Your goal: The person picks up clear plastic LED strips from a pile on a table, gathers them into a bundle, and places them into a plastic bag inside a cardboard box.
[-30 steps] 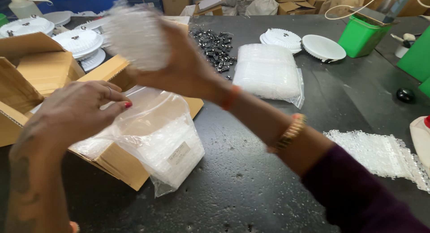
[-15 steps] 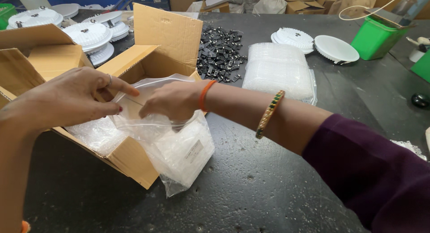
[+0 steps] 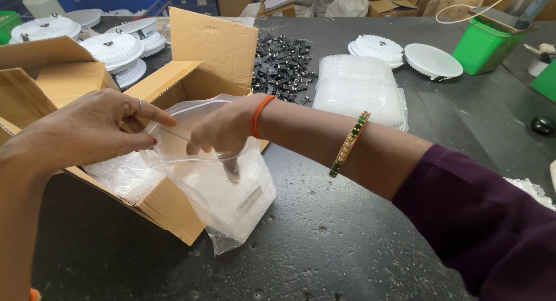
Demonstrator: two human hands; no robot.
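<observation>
Even, bright overhead light; soft shadows on dark table point(image 3: 359, 231); mild glare on plastic bag point(image 3: 231, 191); focus sharp, slight wide-angle edge stretch.

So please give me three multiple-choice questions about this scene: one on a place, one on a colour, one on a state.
1. Where is the right hand?
A. Inside the clear plastic bag
B. On the green bin
C. On the black clips

2. What colour is the thread on the right wrist?
A. Blue
B. Orange
C. White

3. What state is the cardboard box in?
A. Taped shut
B. Crushed flat
C. Open

1 A: fingers reach into the bag's mouth, which the left hand holds.
2 B: an orange band shows.
3 C: its flaps stand up.
</observation>
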